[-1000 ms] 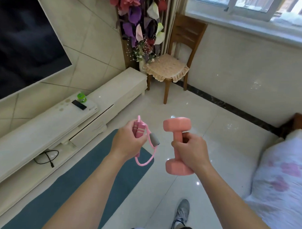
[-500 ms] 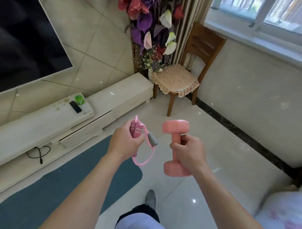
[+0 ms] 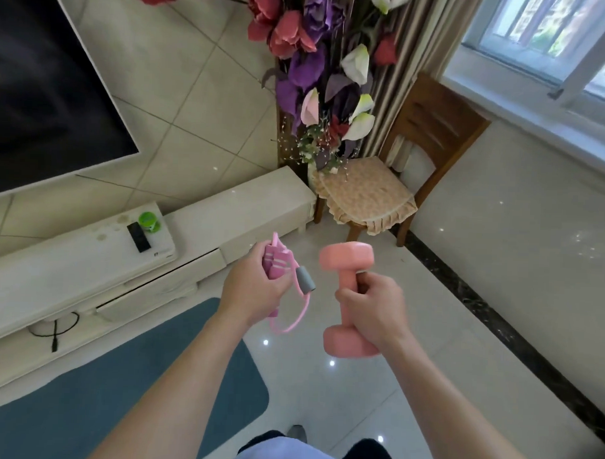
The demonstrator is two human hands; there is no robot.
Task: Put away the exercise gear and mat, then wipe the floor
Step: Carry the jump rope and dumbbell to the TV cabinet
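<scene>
My left hand (image 3: 254,289) grips a pink resistance band (image 3: 293,294) bunched together, its grey foam handle and a pink loop sticking out to the right. My right hand (image 3: 373,310) holds a pink dumbbell (image 3: 348,258) upright by its middle bar, one head above the fist and one below. Both hands are raised in front of me over the glossy white tile floor (image 3: 427,336). A teal exercise mat (image 3: 124,374) lies flat on the floor at the lower left, beside the TV cabinet.
A long cream TV cabinet (image 3: 226,206) runs along the left wall, with a black remote (image 3: 138,237) and a green object (image 3: 150,221) on it. A wooden chair (image 3: 392,184) with a cushion and a tall flower arrangement (image 3: 319,92) fill the corner. A black cable (image 3: 55,330) lies on the low shelf.
The view has moved forward toward the corner; chair, flowers and cabinet appear closer and the bed at the right has left the frame. Both hands keep the same grip on band and dumbbell.
</scene>
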